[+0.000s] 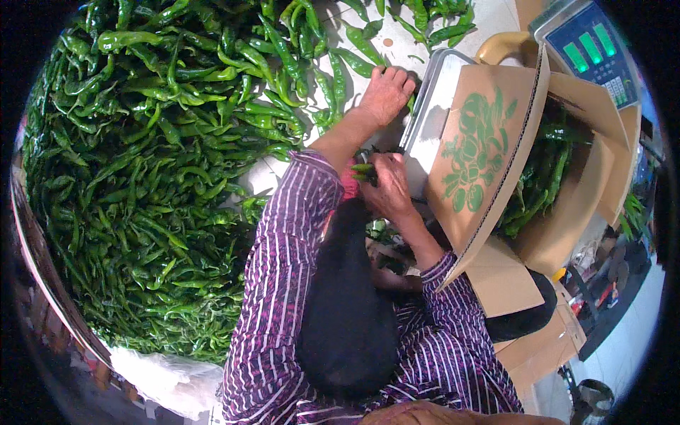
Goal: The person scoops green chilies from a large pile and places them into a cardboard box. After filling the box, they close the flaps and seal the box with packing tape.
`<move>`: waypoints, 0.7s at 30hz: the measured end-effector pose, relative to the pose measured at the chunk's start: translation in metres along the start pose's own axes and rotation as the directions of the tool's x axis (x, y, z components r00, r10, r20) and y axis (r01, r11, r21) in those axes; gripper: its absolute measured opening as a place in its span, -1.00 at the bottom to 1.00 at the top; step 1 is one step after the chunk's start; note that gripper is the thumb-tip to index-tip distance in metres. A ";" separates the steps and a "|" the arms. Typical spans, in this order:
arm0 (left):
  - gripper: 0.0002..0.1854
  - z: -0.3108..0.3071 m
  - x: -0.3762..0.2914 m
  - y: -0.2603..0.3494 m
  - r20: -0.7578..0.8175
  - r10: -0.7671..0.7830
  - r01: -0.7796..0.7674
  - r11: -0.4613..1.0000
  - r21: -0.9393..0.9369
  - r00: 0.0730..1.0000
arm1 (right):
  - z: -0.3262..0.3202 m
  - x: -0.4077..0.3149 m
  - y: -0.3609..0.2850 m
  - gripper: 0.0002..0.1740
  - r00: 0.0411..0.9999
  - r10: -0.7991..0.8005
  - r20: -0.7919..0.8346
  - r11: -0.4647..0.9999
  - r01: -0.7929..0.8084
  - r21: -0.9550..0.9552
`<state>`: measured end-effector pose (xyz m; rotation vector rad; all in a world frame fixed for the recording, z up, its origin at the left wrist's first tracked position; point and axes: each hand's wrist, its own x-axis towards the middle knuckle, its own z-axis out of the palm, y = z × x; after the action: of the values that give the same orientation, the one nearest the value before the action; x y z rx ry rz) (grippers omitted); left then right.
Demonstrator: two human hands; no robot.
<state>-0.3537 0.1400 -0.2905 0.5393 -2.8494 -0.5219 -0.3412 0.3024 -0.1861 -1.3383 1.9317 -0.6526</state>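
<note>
My left hand [386,95] reaches across to the floor beside the scale's metal platform [436,114], its fingers curled downward. A bit of green pepper [411,104] shows beside its fingertips; the palm side is hidden, so I cannot tell whether it grips anything. Closer to my body, my right hand [390,183] is closed around a green chili pepper [362,171], whose end sticks out past the fingers. Loose long green peppers [334,87] lie on the pale floor by my left hand. They spread out from a large heap of green peppers [159,175] on the left.
An open cardboard box [489,133] with a green vegetable print stands at the right, with green peppers [536,186] inside. Behind it is the scale's lit display [589,50]. A clear plastic sheet [164,380] lies at the heap's near edge. My dark-clad knee [348,308] is between my arms.
</note>
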 end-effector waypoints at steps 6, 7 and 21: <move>-0.70 -0.060 -0.060 -0.003 0.050 -0.308 0.309 0.951 -0.017 0.950 | -0.022 0.005 -0.010 -0.61 0.831 0.549 0.095 0.632 -0.487 0.603; -0.69 -0.078 -0.071 -0.006 0.026 -0.382 0.383 0.920 -0.079 0.924 | -0.027 0.009 -0.012 -0.60 0.813 0.562 0.153 0.485 -0.473 0.735; -0.40 -0.118 -0.064 -0.083 -0.145 -0.760 0.709 0.645 -0.286 0.633 | 0.014 0.087 0.012 -0.72 0.720 0.658 0.220 0.035 -0.321 0.946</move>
<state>-0.2388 0.0567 -0.2210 1.6315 -2.1742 -0.7802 -0.3579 0.2242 -0.2259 0.3259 1.4301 -1.3753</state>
